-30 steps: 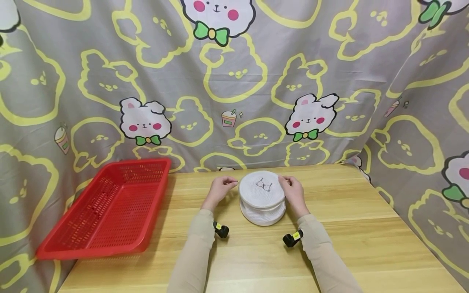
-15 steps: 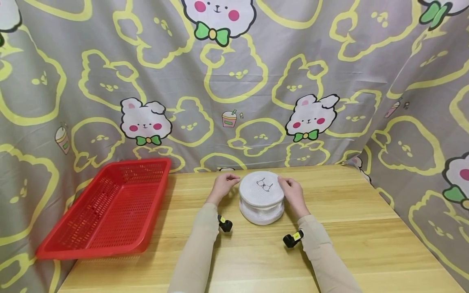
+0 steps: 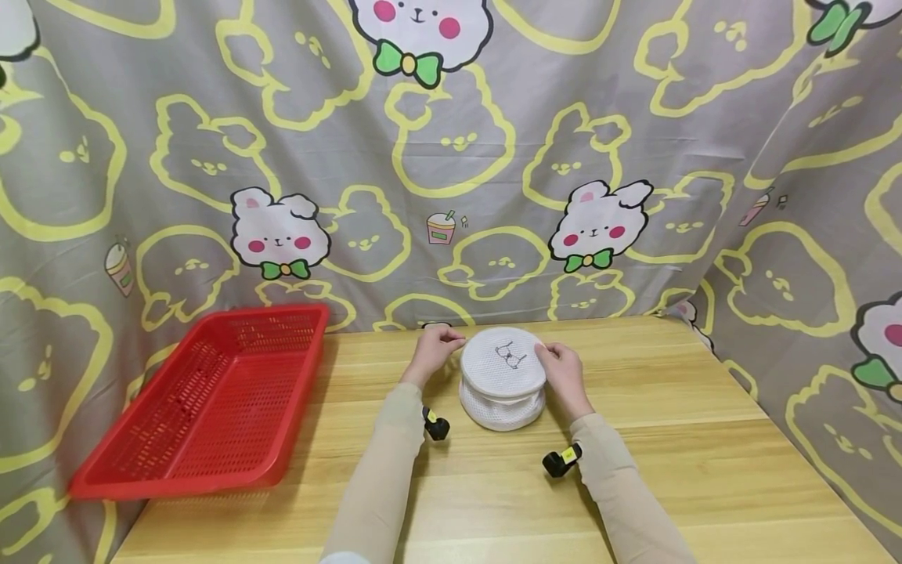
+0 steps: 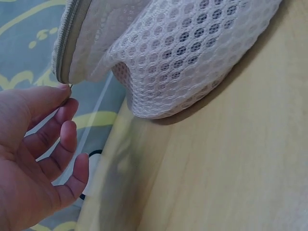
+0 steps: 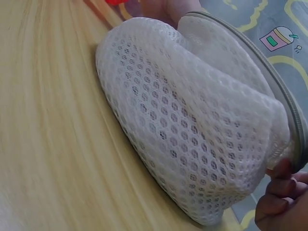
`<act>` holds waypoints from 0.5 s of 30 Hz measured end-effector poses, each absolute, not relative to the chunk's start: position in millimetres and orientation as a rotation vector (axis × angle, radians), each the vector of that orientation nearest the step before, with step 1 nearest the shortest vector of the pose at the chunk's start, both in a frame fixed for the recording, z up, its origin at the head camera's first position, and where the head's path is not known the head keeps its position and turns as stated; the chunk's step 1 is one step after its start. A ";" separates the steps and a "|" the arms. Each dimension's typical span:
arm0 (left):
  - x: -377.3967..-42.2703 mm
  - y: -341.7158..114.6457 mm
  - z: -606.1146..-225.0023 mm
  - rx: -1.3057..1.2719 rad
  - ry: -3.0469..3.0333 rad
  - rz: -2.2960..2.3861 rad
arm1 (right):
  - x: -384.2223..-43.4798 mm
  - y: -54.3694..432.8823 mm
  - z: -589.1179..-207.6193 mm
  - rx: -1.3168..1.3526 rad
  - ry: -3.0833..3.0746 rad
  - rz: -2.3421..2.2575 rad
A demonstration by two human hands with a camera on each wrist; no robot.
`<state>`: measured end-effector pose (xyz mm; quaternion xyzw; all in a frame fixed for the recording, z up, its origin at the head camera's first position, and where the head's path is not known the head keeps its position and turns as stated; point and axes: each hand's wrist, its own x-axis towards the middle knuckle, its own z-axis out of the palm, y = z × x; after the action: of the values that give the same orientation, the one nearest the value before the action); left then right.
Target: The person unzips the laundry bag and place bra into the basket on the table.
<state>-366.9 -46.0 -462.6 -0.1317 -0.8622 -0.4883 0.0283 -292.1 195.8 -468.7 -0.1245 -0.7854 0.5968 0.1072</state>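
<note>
A white mesh bag [image 3: 503, 366] stands on the wooden table [image 3: 634, 493], between two hands.
The bag is round, with a flat top bearing a dark line drawing, soft honeycomb sides and a grey zip [image 4: 63, 50]; the left hand [image 3: 431, 352] pinches at this zip, the right hand [image 3: 561, 370] grips the top's rim. A red plastic basket [image 3: 218, 415] with holes lies well apart, leftward, before a printed cloth curtain [image 3: 451, 172].
</note>
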 end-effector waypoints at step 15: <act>-358.9 -49.1 -465.6 -0.430 -2.590 -1.527 | -291.6 188.7 -468.7 -0.348 -2.197 1.775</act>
<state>-358.9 -49.1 -465.6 -0.1412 -0.8516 -0.5021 0.0521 -291.6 188.7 -468.7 -0.1211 -0.7635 0.6170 0.1473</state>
